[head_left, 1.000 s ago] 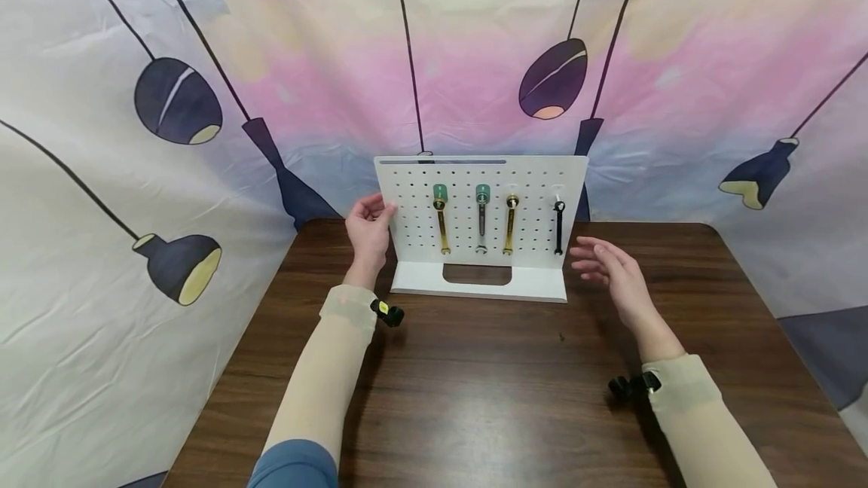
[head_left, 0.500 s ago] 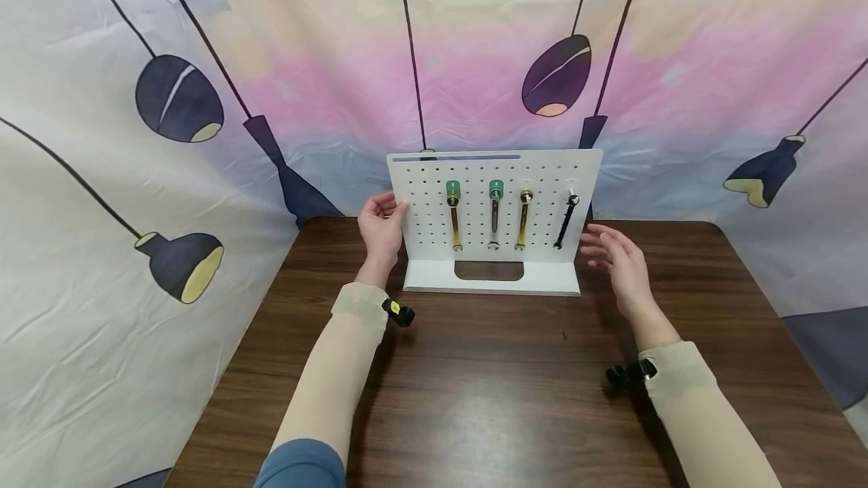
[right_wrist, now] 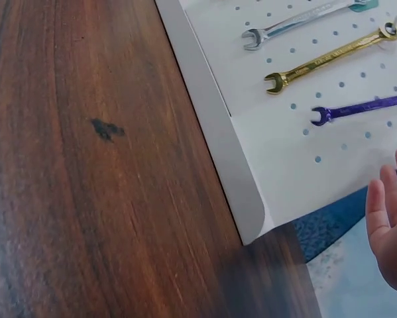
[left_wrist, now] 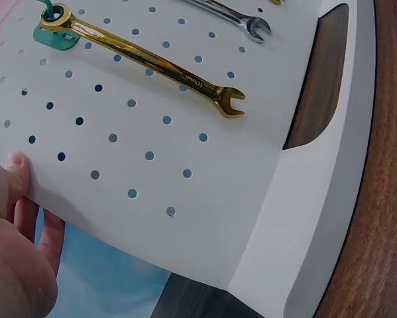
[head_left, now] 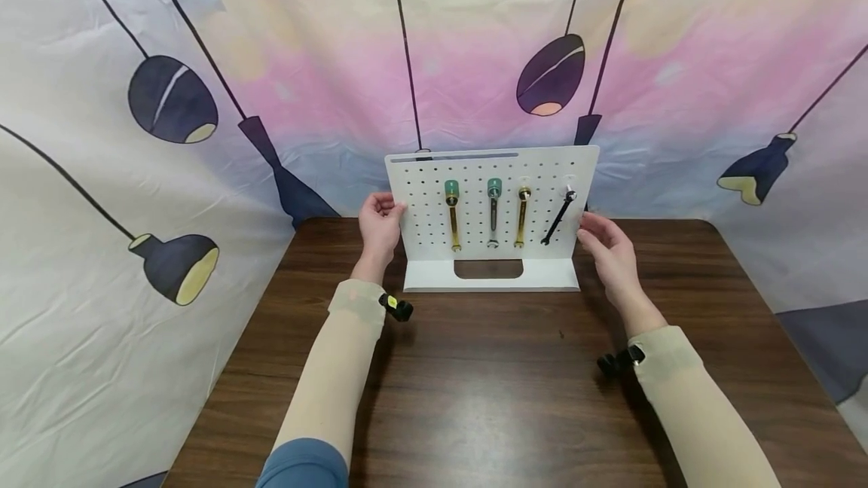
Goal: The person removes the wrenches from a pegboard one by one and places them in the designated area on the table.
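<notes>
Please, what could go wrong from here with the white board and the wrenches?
The purple wrench hangs slanted on the white board; a jolt might swing it or drop it. The left fingers grip one side edge, so an uneven pull could twist the board.

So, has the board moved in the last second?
Yes: the board has shifted to the right, judged against the small dark mark on the table.

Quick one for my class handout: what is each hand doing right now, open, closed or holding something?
Left hand: closed, pinching the left edge of the white pegboard.
Right hand: at the opposite edge; whether it grips cannot be told.
</notes>
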Demonstrator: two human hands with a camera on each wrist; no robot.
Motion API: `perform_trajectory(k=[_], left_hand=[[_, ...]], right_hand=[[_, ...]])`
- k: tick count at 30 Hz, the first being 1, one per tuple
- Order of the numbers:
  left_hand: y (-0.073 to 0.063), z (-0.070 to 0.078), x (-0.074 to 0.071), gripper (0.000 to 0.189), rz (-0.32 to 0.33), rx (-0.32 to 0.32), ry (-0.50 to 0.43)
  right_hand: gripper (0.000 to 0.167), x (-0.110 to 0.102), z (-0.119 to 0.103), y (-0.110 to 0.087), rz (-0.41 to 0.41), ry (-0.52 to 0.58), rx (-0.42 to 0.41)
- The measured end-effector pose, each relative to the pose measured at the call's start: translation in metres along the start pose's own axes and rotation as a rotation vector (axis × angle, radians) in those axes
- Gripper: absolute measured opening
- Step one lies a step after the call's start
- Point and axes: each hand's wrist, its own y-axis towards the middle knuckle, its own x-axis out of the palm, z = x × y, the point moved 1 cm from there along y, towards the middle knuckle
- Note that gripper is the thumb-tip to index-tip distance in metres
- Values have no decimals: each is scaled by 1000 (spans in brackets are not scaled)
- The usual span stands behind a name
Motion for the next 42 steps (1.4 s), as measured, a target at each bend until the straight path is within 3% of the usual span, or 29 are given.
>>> perform_trajectory(k=[16, 24, 32, 42], left_hand=[[4, 3, 1, 19, -4, -25, 72], [6, 2, 3, 19, 13, -28, 77], [4, 3, 3, 19, 11, -35, 87], [3, 2, 3, 19, 14, -14, 83]], right_hand=[[40, 24, 5, 14, 32, -28, 62], [46, 24, 7, 15, 54, -33, 143], [34, 22, 6, 11, 76, -9, 108], [40, 25, 2, 13, 100, -100, 85]])
